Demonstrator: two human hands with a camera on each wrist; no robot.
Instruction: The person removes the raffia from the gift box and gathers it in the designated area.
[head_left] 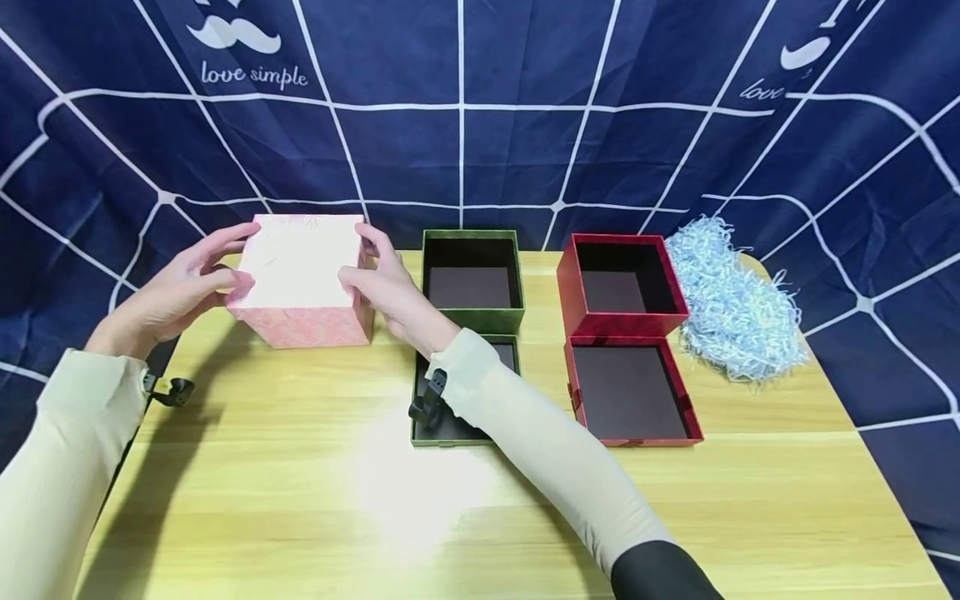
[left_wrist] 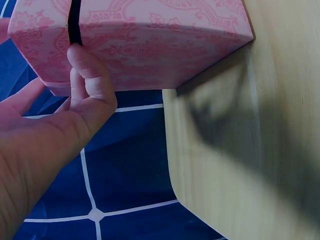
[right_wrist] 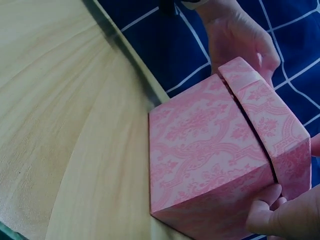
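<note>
A pink patterned gift box [right_wrist: 200, 145] stands at the table's back left, with its lid [head_left: 303, 258] on top. A thin dark gap shows between lid and box in both wrist views. My left hand [head_left: 176, 287] holds the lid's left side, and its thumb lies at the gap in the left wrist view. On the opposite side, my right hand [head_left: 386, 287] grips the lid between thumb and fingers. The inside of the pink box is hidden under the lid.
An open green box [head_left: 480, 320] stands right of the pink one, its green lid [head_left: 450, 443] in front, partly covered by my right arm. Farther right are an open red box [head_left: 622, 325] and red lid [head_left: 637, 442]. Pale blue shredded paper [head_left: 735, 308] lies at the right.
</note>
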